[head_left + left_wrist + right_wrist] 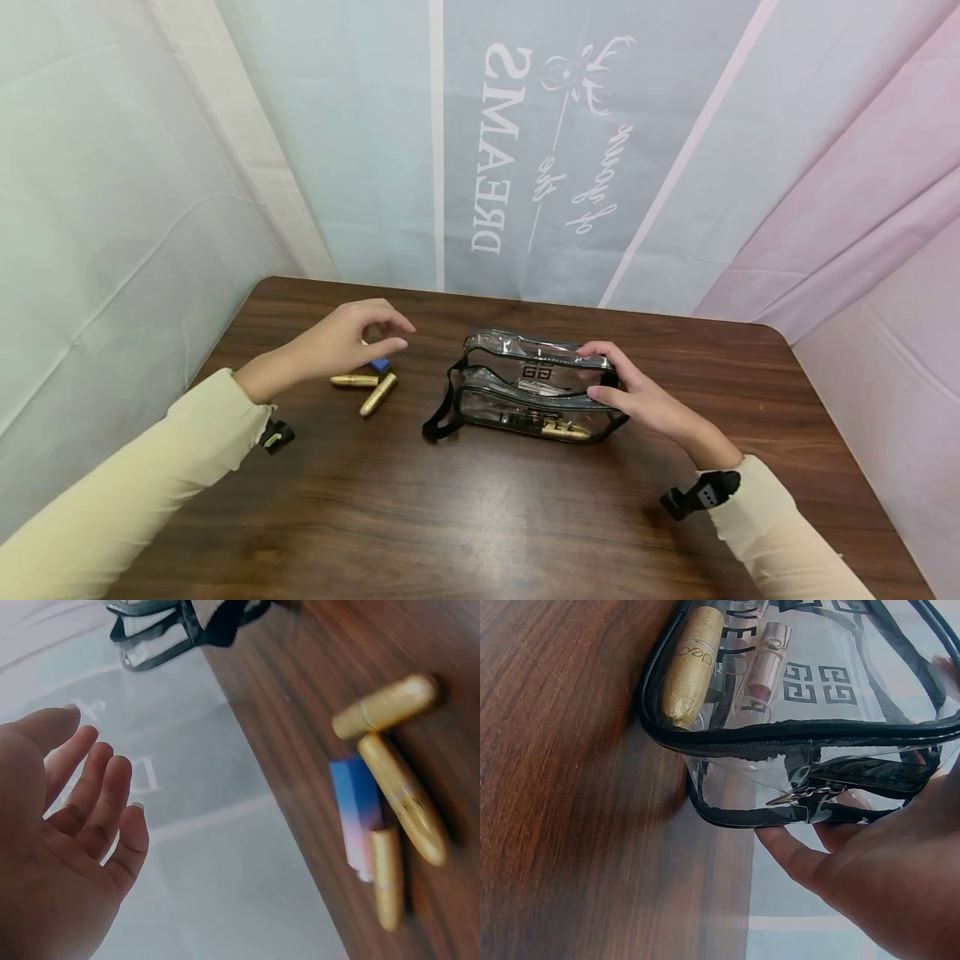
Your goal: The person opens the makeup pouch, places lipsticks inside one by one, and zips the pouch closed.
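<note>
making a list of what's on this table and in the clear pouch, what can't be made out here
Blue-and-pink box: mostly hidden by the left hand in the head view.
Lowest gold tube of the left wrist view: unseen in the head view, apparently behind that hand.
Lettering on the loose gold tubes: too blurred in the left wrist view.
Clear pouch: cut off by the top edge in both wrist views.

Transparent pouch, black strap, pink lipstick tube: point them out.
Transparent pouch (537, 372), head view: logo on wall.
Black strap (432, 430), head view: looped end.
Pink lipstick tube (767, 664), right wrist view: middle of barrel.
</note>
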### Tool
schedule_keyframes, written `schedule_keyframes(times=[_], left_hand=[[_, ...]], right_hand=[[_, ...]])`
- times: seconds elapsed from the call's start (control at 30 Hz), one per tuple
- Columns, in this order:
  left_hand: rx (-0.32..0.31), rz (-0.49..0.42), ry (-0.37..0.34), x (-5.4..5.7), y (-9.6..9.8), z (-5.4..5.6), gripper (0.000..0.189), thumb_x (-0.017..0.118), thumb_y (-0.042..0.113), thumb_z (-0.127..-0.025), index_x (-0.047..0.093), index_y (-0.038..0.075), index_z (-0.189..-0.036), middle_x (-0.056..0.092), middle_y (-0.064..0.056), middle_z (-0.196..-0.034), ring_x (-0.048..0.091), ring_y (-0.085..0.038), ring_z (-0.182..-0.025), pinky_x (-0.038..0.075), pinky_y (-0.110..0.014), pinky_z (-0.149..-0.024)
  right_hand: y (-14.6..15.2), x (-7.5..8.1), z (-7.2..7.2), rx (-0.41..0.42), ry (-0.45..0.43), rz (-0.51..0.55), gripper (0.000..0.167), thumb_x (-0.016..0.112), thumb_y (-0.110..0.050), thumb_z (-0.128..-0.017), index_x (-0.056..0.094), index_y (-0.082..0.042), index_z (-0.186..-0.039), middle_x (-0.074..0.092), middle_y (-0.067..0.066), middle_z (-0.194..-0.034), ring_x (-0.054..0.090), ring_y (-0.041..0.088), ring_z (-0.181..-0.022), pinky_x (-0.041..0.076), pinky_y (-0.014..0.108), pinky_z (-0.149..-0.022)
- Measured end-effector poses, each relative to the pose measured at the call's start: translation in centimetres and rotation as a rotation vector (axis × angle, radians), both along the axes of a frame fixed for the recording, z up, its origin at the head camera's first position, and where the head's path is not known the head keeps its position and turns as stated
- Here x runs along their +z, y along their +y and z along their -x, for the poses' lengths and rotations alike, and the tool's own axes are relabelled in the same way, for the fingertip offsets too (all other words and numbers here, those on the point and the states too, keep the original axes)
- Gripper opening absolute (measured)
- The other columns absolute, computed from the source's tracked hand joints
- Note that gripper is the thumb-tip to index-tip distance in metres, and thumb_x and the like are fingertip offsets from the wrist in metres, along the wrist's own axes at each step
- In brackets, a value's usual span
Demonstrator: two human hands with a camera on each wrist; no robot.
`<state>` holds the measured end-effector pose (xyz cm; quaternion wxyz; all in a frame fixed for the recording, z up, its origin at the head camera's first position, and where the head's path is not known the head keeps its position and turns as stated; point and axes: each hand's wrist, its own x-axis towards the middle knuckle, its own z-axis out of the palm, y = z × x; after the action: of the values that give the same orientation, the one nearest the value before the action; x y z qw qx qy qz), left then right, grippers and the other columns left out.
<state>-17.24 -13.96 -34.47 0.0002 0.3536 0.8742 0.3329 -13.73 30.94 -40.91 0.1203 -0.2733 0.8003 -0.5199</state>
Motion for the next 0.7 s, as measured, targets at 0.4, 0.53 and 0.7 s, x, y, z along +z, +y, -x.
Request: schedule_keyframes(times=[0.4,0.53,0.7], left_hand=[[0.111,0.034,0.020,-0.2,-4.3,0.3,0.019,0.073,0.012,-0.096,0.073,0.012,-0.115,0.069,0.005,-0.103,0.059,-0.009,-0.086,0.048,-0.027,-0.068],[0.124,0.011,0.070,-0.4,-5.4,0.2,0.018,0.074,0.007,-0.094,0.074,0.011,-0.112,0.069,0.004,-0.099,0.058,-0.008,-0.084,0.047,-0.025,-0.065],[0.145,-0.006,0.100,-0.8,-6.6,-0.1,0.019,0.076,0.004,-0.092,0.075,0.009,-0.110,0.070,0.001,-0.099,0.059,-0.008,-0.083,0.049,-0.027,-0.065]], right_hand=[[0.1,0.4,0.4,-0.006,-0.028,-0.003,0.048,0.054,0.002,-0.102,0.037,-0.006,-0.146,0.031,0.018,-0.151,0.050,0.041,-0.129,0.049,0.026,-0.093],[0.1,0.5,0.5,-0.008,-0.052,-0.005,0.048,0.055,-0.001,-0.103,0.036,-0.007,-0.146,0.026,0.025,-0.153,0.047,0.046,-0.130,0.049,0.025,-0.093],[0.1,0.5,0.5,-0.008,-0.056,-0.004,0.047,0.054,0.000,-0.103,0.036,-0.006,-0.146,0.026,0.025,-0.154,0.048,0.042,-0.131,0.049,0.025,-0.094]])
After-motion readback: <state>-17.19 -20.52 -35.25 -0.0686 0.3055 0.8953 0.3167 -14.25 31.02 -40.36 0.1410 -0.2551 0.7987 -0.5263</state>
